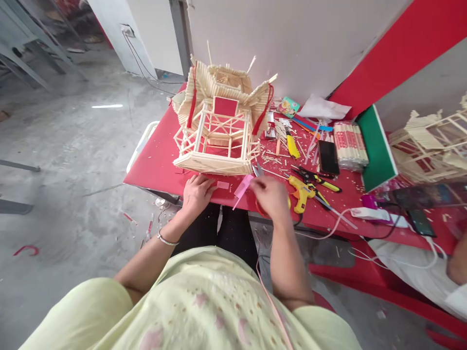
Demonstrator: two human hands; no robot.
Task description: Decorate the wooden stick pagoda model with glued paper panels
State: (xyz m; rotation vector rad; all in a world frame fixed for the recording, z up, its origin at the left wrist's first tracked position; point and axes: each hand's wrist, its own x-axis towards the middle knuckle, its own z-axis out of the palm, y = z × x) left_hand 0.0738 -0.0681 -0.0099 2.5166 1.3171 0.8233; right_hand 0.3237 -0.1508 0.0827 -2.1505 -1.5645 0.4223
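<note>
A model pavilion (pixel 219 163) built of pale wooden sticks, with red tassels and a red panel, stands on the red table in front of me. My left hand (pixel 197 194) lies on the table edge before its base, fingers laid down with nothing visible in them. A small pink paper piece (pixel 223 185) is just right of those fingertips. My right hand (pixel 272 197), slightly blurred, has its fingers closed at the corner of a larger pink paper piece (pixel 243 186). Scissors (pixel 257 169) show blades beyond that hand and red handle below it; the hand covers their middle.
Right of my right hand lie a yellow glue gun (pixel 301 193), pliers (pixel 315 179), a yellow cutter (pixel 292 145) and a black phone (pixel 328 157). Bundled sticks (pixel 350 144) lie by a green board (pixel 377 150). Another stick model (pixel 434 136) and a person's arm (pixel 458 262) are far right.
</note>
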